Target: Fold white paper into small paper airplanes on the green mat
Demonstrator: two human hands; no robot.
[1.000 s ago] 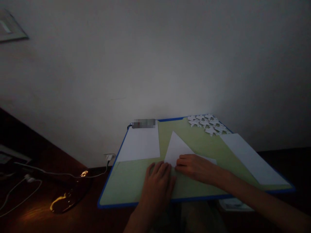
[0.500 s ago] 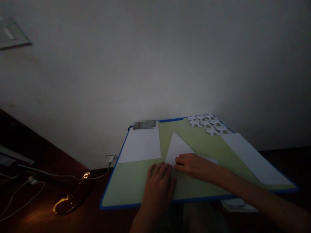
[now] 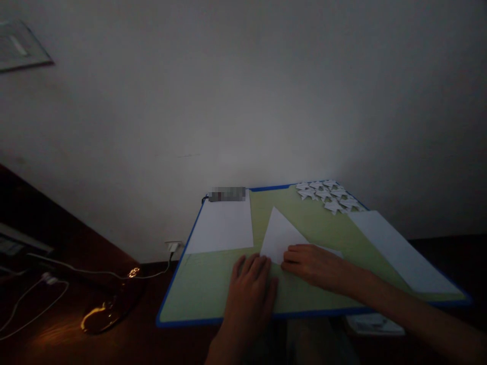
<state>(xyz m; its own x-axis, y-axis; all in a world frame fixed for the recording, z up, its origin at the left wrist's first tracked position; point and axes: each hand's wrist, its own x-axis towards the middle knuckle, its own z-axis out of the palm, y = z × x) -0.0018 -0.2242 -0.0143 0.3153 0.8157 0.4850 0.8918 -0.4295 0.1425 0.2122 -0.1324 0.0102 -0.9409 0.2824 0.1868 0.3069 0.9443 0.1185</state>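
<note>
A white sheet folded into a triangle (image 3: 280, 233) lies in the middle of a green board with a blue rim (image 3: 198, 289). My left hand (image 3: 249, 289) lies flat on the board, fingers stretched out, their tips at the triangle's near left corner. My right hand (image 3: 310, 263) rests on the triangle's near edge with its fingers curled and pressed down on the paper. Neither hand lifts the sheet.
A flat white sheet (image 3: 222, 225) lies at the board's left, another white sheet (image 3: 395, 251) at its right. Several small folded paper figures (image 3: 327, 195) sit at the far right corner. A dark wooden surface with cables (image 3: 45, 284) and a shiny round object (image 3: 101, 317) lies left. A wall stands behind.
My right hand has slid a little to the right along the triangle's near edge. My left hand has hardly moved.
</note>
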